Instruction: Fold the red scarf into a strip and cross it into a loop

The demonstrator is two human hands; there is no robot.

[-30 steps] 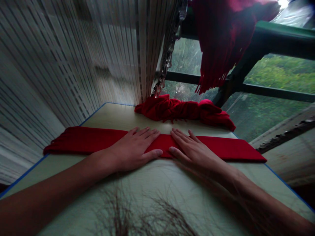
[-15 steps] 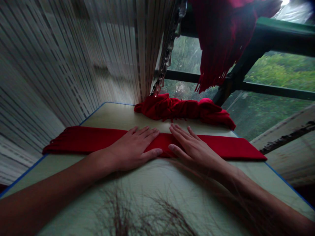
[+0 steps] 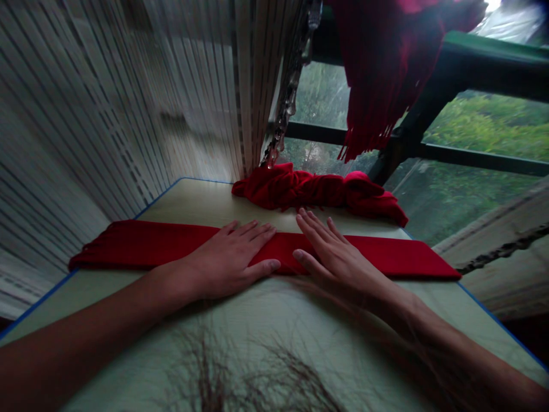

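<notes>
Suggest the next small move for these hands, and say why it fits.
Probably the right hand should take hold of the bunched red cloth: its fingertips lie past the far edge of the folded red band, just short of that bunch, while the left hand lies flat on the band.

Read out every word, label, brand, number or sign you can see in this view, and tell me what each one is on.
None: no word, label, brand, number or sign can be read anywhere in view. The folded red scarf under the left hand and right hand, the bunched red scarf, the pale table top and the striped curtain show no lettering.
</notes>
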